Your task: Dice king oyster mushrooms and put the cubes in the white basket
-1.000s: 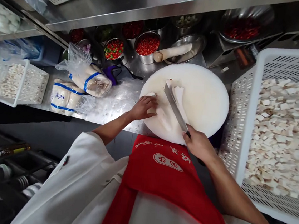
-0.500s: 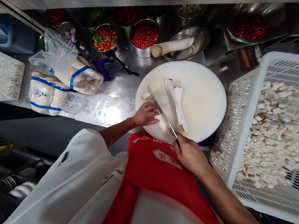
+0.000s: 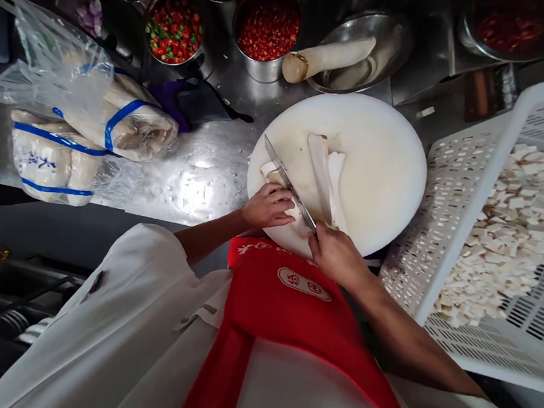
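A round white cutting board (image 3: 384,171) lies on the steel counter. My right hand (image 3: 334,249) is wrapped round the handle of a knife (image 3: 287,179), whose blade slants across the left part of the board. On the left edge of the board, my left hand (image 3: 270,205) presses its curved fingers onto a pale mushroom piece (image 3: 270,170), close beside the blade. Two long mushroom slices (image 3: 321,170) lie to the right of the knife. Behind the board, a whole mushroom (image 3: 335,57) rests across the rim of an oval metal dish (image 3: 391,57).
A white basket (image 3: 466,226) at the right holds diced mushroom (image 3: 502,250). Bagged mushrooms (image 3: 56,156) lie on the left of the counter (image 3: 201,176). Metal pots of chopped red chillies (image 3: 268,33) and mixed chillies (image 3: 174,32) stand along the back.
The view has shifted closer to the board. My right hand and the knife have moved slightly up and left over the board; my left hand stays by the blade.
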`<control>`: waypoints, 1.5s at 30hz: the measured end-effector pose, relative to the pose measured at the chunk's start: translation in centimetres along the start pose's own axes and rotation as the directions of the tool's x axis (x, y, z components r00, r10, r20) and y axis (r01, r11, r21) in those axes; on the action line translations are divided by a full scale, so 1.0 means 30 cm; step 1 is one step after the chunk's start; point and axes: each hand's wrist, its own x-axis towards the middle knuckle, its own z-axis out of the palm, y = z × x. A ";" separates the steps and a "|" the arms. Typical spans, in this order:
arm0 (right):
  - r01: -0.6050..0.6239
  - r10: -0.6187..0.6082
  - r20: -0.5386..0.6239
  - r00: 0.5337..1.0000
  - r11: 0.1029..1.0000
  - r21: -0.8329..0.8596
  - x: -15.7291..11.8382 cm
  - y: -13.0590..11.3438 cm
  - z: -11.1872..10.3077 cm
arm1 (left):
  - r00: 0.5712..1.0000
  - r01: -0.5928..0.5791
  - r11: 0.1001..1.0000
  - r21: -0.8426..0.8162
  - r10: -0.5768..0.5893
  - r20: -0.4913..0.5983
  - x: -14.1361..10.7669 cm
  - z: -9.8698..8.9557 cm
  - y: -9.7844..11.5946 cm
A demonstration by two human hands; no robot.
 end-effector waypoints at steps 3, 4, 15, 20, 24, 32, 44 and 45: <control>-0.018 0.016 0.048 0.999 0.999 0.038 -0.079 0.023 0.001 | 1.000 -0.008 1.000 0.007 0.008 -0.028 -0.004 0.009 -0.008; -0.032 0.028 0.067 0.997 0.998 0.053 -0.109 0.035 0.013 | 0.999 -0.017 1.000 0.000 0.017 -0.040 -0.004 0.012 -0.011; -0.023 0.031 -0.071 0.997 0.993 0.112 -0.143 0.079 0.163 | 0.977 -0.132 0.982 0.137 0.152 -0.149 -0.029 0.020 -0.019; 0.036 -0.023 -0.097 0.995 0.991 0.127 -0.201 0.058 0.109 | 0.979 -0.104 0.986 0.134 0.125 -0.160 -0.034 0.019 -0.014; 0.027 -0.022 -0.034 0.999 0.989 0.148 -0.215 0.044 0.062 | 0.991 -0.060 0.994 0.093 0.071 -0.117 -0.029 0.018 -0.013; -0.067 0.059 0.144 0.988 0.996 0.052 -0.104 0.005 -0.010 | 0.992 -0.046 0.999 0.014 0.047 -0.113 -0.031 0.019 -0.008; -0.019 0.017 0.068 0.998 0.999 0.026 0.008 -0.011 -0.021 | 0.981 -0.086 0.992 0.090 0.100 -0.164 -0.027 0.006 -0.008; -0.017 0.014 0.074 0.997 0.999 0.041 -0.024 -0.002 -0.032 | 0.976 -0.095 0.990 0.108 0.114 -0.184 -0.026 0.005 -0.005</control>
